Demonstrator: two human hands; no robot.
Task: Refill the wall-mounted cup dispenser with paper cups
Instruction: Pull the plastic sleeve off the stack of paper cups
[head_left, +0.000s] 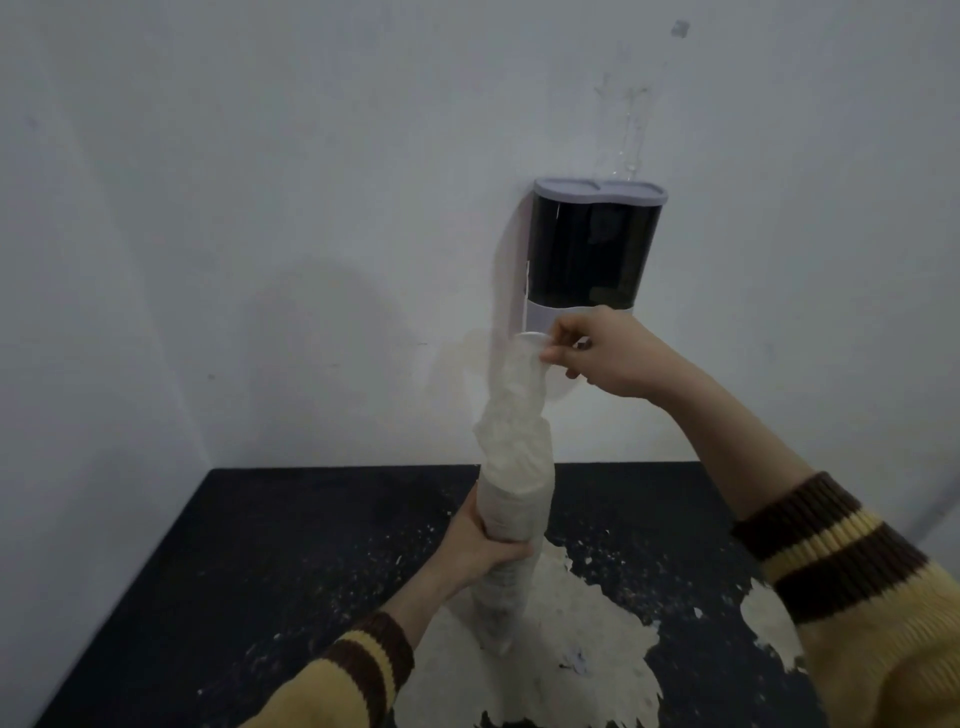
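- The dispenser (595, 249) hangs on the wall, lid on, nothing visible behind its dark window.
- Below it, the left hand (480, 545) is wrapped around a sleeve of cups (511, 483) in plastic wrap.
- Just under the dispenser, the right hand (602, 353) pinches the wrap's top end.
- Judging by this, the cups are not yet unwrapped and loading has not begun.

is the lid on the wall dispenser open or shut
Shut: the grey lid sits flat on the dark wall-mounted cup dispenser.
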